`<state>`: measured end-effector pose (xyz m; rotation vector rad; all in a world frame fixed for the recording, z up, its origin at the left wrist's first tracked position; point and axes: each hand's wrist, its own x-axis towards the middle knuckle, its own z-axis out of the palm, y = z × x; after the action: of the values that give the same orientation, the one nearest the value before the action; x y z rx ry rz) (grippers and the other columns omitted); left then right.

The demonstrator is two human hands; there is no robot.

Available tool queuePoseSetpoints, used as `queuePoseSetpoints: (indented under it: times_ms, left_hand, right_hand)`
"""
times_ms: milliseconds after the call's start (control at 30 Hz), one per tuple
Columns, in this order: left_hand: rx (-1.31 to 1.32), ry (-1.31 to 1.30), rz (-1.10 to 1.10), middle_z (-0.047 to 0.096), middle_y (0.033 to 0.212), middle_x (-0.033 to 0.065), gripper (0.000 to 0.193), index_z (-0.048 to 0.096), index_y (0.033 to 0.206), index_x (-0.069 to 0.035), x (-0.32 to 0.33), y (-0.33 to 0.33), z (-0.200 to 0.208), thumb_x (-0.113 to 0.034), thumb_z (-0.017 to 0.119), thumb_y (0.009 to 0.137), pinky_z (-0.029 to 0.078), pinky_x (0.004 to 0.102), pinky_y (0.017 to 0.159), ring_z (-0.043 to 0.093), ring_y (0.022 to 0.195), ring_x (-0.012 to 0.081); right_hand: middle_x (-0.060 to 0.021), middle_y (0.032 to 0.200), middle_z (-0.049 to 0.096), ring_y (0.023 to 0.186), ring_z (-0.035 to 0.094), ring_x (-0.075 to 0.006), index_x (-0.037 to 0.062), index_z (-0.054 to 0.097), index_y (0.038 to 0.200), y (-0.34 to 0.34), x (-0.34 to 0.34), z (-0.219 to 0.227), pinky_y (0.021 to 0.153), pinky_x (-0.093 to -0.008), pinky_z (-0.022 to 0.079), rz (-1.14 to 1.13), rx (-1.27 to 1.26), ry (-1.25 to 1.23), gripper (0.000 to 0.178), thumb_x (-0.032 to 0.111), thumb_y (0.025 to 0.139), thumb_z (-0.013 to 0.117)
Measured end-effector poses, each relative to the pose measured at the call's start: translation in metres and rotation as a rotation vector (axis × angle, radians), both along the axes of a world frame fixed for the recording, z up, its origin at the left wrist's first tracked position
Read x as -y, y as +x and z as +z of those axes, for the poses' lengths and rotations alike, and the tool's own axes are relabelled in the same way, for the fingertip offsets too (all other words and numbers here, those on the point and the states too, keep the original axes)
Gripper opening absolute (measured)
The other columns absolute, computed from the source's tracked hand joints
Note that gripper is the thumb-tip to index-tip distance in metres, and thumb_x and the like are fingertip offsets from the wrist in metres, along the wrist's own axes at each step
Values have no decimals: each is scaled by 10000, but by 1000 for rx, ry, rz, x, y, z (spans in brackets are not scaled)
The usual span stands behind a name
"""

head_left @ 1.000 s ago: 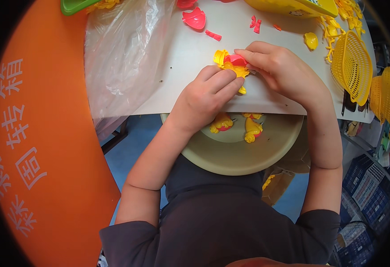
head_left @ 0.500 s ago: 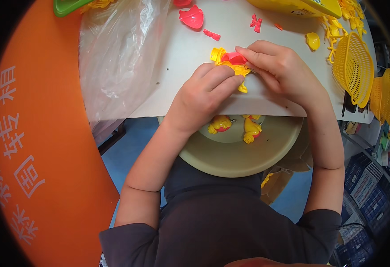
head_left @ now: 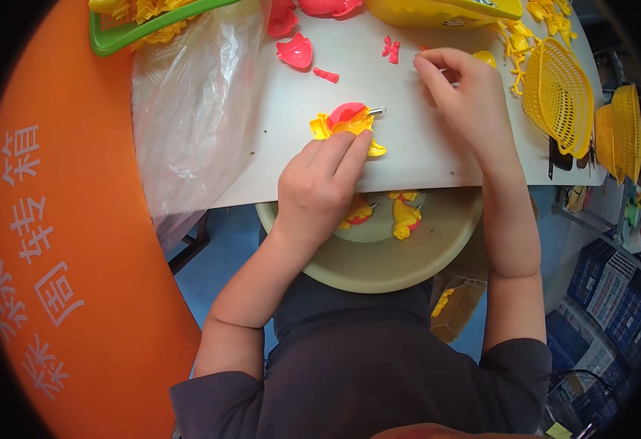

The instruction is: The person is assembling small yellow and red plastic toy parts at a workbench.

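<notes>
My left hand [head_left: 319, 175] is closed on a yellow plastic toy figure part [head_left: 358, 124] with a pink piece set in it, held just above the white table. A short metal pin [head_left: 377, 110] sticks out from its right side. My right hand [head_left: 470, 91] is apart from the toy, farther up and to the right over the table. Its thumb and index fingertip nearly meet, and whatever lies between them is hidden. A small orange-red piece [head_left: 423, 48] shows beside those fingertips. Pink bow-like pieces [head_left: 390, 50] and a pink shell [head_left: 295, 51] lie on the tabletop.
A beige basin [head_left: 379, 278] under the table edge holds several yellow-and-pink toys [head_left: 405, 218]. Yellow baskets [head_left: 560, 95] and yellow parts stand at the right. A yellow bin [head_left: 437, 14] is at the back. Clear plastic sheeting [head_left: 188, 124] and an orange box [head_left: 79, 219] lie left.
My right hand has let go of the toy and moved up and away to the right. The left hand keeps the toy, whose metal pin now shows. The whole view has shifted slightly.
</notes>
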<state>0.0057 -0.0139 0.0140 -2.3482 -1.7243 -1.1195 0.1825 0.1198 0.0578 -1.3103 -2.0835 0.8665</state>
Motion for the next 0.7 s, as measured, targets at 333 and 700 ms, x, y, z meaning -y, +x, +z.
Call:
queuePoseSetpoints:
  times_ms: [333,700]
  left_hand:
    - [312,-379,66,597,1129,181,509,586,1231,-2,-16,-13,43,-134,781,779,488,429,881,601,1008,327]
    - [448,-661,134,600,1092,140,498,572,1310,-29,-10,-9,46,-133,750,857,568,277,671,655,843,182]
  right_hand:
    - [-130,712,690,678,684,-232,-57,707,865,-19,-43,-17,667,-341,545,-84,306,94,422,330,743,825]
    - [-91,746,687,673,647,-91,-24,690,854,6,-32,2,660,-217,518,-19,212,-10,159,126,803,711]
